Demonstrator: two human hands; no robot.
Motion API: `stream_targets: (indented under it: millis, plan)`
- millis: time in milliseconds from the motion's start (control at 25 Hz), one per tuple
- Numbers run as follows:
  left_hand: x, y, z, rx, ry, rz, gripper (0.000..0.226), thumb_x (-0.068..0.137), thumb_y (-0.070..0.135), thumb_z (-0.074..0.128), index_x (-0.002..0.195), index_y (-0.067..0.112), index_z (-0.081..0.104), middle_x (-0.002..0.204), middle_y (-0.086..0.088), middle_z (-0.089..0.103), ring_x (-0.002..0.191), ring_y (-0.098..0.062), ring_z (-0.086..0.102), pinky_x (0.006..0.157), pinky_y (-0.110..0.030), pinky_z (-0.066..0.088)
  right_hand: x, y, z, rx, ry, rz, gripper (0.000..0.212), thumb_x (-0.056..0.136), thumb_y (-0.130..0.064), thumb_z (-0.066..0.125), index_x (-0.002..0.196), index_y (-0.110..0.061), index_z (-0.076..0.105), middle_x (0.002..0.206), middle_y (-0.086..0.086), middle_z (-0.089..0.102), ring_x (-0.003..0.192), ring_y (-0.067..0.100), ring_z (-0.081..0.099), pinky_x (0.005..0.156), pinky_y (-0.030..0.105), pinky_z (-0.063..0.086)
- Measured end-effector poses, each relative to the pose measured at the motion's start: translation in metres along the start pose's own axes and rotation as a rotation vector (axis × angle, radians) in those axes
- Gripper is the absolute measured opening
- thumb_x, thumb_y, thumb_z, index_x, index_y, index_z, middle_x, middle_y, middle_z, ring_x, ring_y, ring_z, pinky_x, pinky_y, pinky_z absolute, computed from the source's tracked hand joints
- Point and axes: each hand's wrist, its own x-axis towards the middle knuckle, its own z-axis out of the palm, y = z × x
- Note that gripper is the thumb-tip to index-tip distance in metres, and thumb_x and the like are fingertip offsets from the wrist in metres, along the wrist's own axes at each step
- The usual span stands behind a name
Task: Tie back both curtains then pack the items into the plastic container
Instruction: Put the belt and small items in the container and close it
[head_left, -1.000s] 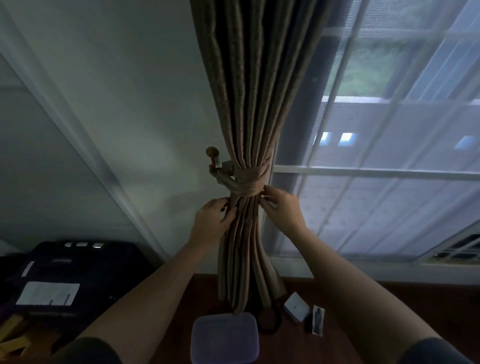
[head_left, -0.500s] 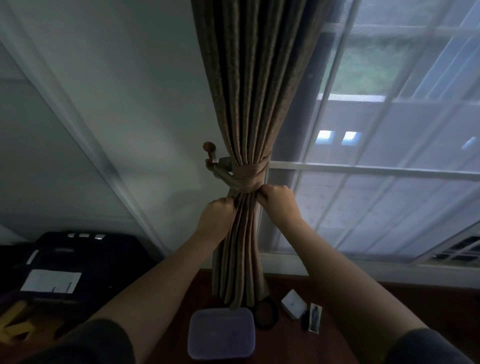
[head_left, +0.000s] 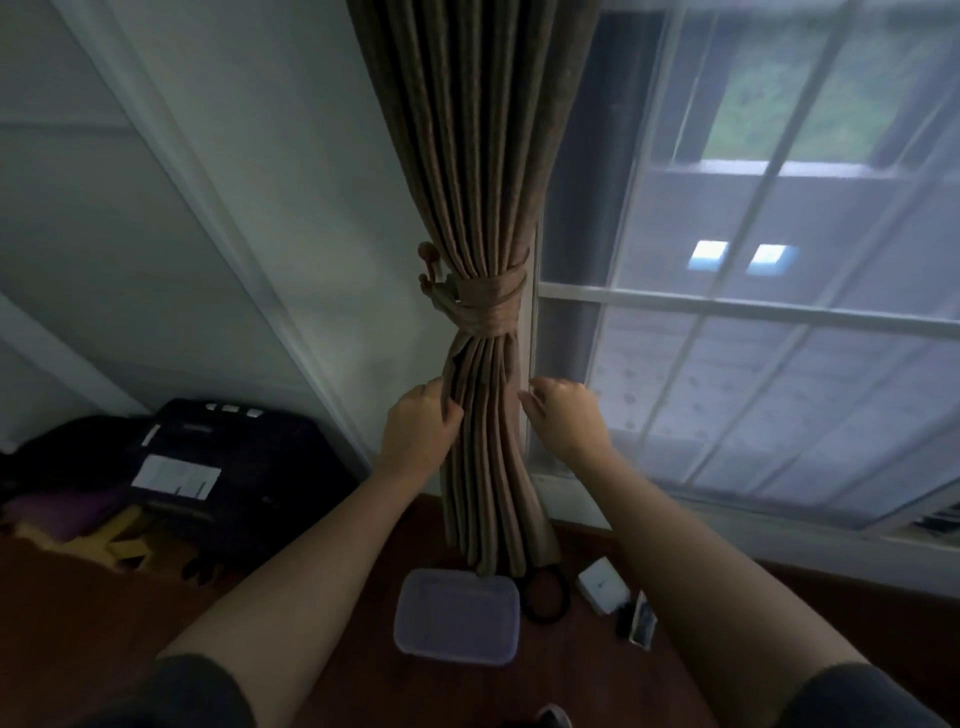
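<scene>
A brown curtain hangs gathered at the window's left side. A matching tieback wraps it and loops onto a wall hook. My left hand grips the curtain's left folds below the tieback. My right hand hovers just off the right folds, fingers loosely bent and holding nothing. On the floor below lies a lidded plastic container, with a black ring, a white box and a small dark packet beside it.
A window with white bars fills the right side. Dark bags and a case with white labels sit at the left on the floor by the wall. The floor is dark red wood.
Both hands have slid down from the tieback to the folds below it. My right hand has let go of the curtain and opened. The view has tilted downwards.
</scene>
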Motion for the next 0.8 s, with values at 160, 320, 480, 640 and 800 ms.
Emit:
stream_targets:
  millis: [160, 320, 480, 640, 800]
  plan:
    - [-0.031, -0.001, -0.003, 0.035, -0.116, -0.036, 0.016, 0.088, 0.012, 0.049, 0.075, 0.003, 0.052, 0.067, -0.016, 0.054, 0.067, -0.033, 0.056, 0.06, -0.031, 0.035, -0.037, 0.006, -0.009, -0.014, -0.012, 0.052, 0.028, 0.093, -0.025, 0.047, 0.087, 0.0, 0.059, 0.09, 0.023, 0.066, 0.084, 0.04, 0.061, 0.067, 0.041, 0.044]
    - [-0.074, 0.001, -0.011, 0.003, -0.156, 0.007, 0.024, 0.089, 0.012, 0.05, 0.067, 0.007, 0.042, 0.065, -0.017, 0.052, 0.064, -0.031, 0.053, 0.058, -0.03, 0.03, -0.087, -0.001, -0.012, -0.004, -0.011, 0.159, 0.03, 0.093, -0.028, 0.046, 0.091, -0.001, 0.058, 0.095, 0.025, 0.064, 0.09, 0.042, 0.06, 0.069, 0.044, 0.045]
    - [-0.116, 0.0, -0.007, -0.025, -0.186, 0.049, 0.022, 0.09, 0.014, 0.051, 0.086, -0.005, 0.06, 0.079, -0.025, 0.063, 0.076, -0.038, 0.061, 0.062, -0.038, 0.044, -0.148, -0.011, 0.008, 0.015, -0.061, 0.23, 0.032, 0.095, -0.028, 0.043, 0.106, -0.002, 0.058, 0.106, 0.02, 0.063, 0.096, 0.039, 0.059, 0.071, 0.038, 0.044]
    - [-0.158, -0.017, 0.016, 0.003, -0.254, -0.036, 0.028, 0.091, 0.017, 0.049, 0.103, -0.004, 0.062, 0.096, -0.027, 0.066, 0.09, -0.041, 0.061, 0.075, -0.044, 0.048, -0.189, 0.002, 0.045, 0.011, -0.152, 0.286, 0.034, 0.096, -0.029, 0.041, 0.114, -0.003, 0.055, 0.114, 0.019, 0.059, 0.102, 0.039, 0.057, 0.071, 0.036, 0.041]
    - [-0.206, -0.06, 0.069, 0.073, -0.379, -0.247, 0.042, 0.096, 0.028, 0.043, 0.128, 0.003, 0.051, 0.124, -0.019, 0.059, 0.111, -0.035, 0.056, 0.086, -0.04, 0.047, -0.22, 0.037, 0.108, -0.032, -0.306, 0.286, 0.032, 0.097, -0.03, 0.041, 0.111, -0.003, 0.053, 0.113, 0.018, 0.058, 0.102, 0.038, 0.057, 0.069, 0.036, 0.04]
